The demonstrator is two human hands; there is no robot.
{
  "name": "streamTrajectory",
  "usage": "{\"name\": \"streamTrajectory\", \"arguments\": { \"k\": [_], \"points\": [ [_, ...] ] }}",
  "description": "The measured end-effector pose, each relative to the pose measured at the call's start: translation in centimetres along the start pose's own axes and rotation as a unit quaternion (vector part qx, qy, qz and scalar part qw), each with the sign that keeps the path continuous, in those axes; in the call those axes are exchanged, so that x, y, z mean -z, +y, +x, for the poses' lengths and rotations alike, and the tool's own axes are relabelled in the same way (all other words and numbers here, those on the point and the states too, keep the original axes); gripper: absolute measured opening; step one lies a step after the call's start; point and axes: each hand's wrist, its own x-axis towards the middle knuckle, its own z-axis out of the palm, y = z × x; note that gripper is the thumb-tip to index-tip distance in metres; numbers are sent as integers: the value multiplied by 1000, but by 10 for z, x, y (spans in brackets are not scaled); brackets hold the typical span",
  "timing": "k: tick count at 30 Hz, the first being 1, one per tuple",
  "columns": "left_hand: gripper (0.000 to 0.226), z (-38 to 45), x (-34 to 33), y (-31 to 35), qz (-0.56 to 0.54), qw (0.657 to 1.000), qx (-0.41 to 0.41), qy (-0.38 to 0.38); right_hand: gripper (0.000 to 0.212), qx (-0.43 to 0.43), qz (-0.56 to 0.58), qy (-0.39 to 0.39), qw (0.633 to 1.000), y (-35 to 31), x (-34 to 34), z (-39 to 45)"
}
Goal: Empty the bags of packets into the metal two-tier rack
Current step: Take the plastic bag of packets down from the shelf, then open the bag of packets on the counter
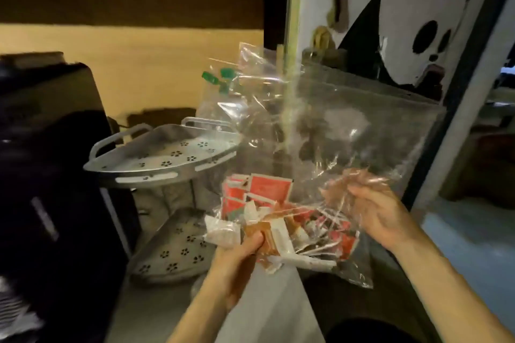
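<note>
A large clear plastic bag (354,131) hangs in front of me with red, white and brown packets (267,195) bunched at its lower left. My left hand (237,262) grips that bunch of packets from below. My right hand (381,217) pinches the crumpled plastic of the bag on the right. The metal two-tier rack (156,159) stands to the left, just behind the bag; its perforated upper tray and lower tray (172,253) hold nothing that I can see. A second clear bag with green packets (220,78) stands behind the rack.
A black appliance (50,164) fills the left side, close against the rack. A glass panel with a black-and-white panda picture (418,22) rises at the right. The rack stands on a grey counter (145,312).
</note>
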Motion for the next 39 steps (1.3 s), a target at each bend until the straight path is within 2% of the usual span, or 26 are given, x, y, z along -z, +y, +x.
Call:
{"name": "streamTrajectory", "arguments": {
  "k": [2,4,6,11,13,15,17,19,21,23,26,30,33,35,39],
  "points": [
    [87,-24,21,-23,-9,1000,1,10,53,-92,26,22,995,33,10,-11],
    [83,-46,42,-43,-5,1000,-4,18,55,-174,29,32,984,66,17,-19],
    [78,-64,64,-58,8,999,10,33,52,-219,30,20,975,96,18,-28],
    [87,-94,118,-81,25,990,79,112,50,-282,47,-15,958,160,-3,-45],
    [87,-102,131,-83,21,986,85,140,40,-312,54,-8,949,182,-10,-48],
    [77,-108,141,-84,21,981,93,166,27,-337,59,11,940,199,-15,-52],
    [61,-113,146,-84,31,973,99,204,41,-356,49,39,932,211,-20,-54],
    [63,-113,146,-83,61,964,100,239,51,-363,28,44,930,215,-24,-54],
    [67,-110,147,-83,94,954,86,271,36,-354,4,25,935,214,-26,-52],
    [56,-107,150,-80,120,945,67,297,27,-359,-6,21,933,213,-26,-51],
    [59,-104,156,-76,149,940,59,302,45,-373,-29,12,927,215,-21,-53],
    [80,-94,167,-66,175,938,88,285,53,-398,-31,16,917,216,-17,-62],
    [84,-79,171,-54,207,936,109,263,59,-425,-3,39,905,218,-15,-75],
    [81,-68,172,-46,226,934,120,248,58,-458,27,35,888,220,-18,-86],
    [51,-48,167,-35,220,934,138,245,66,-493,-17,-18,869,227,-26,-105]
  ]
}}
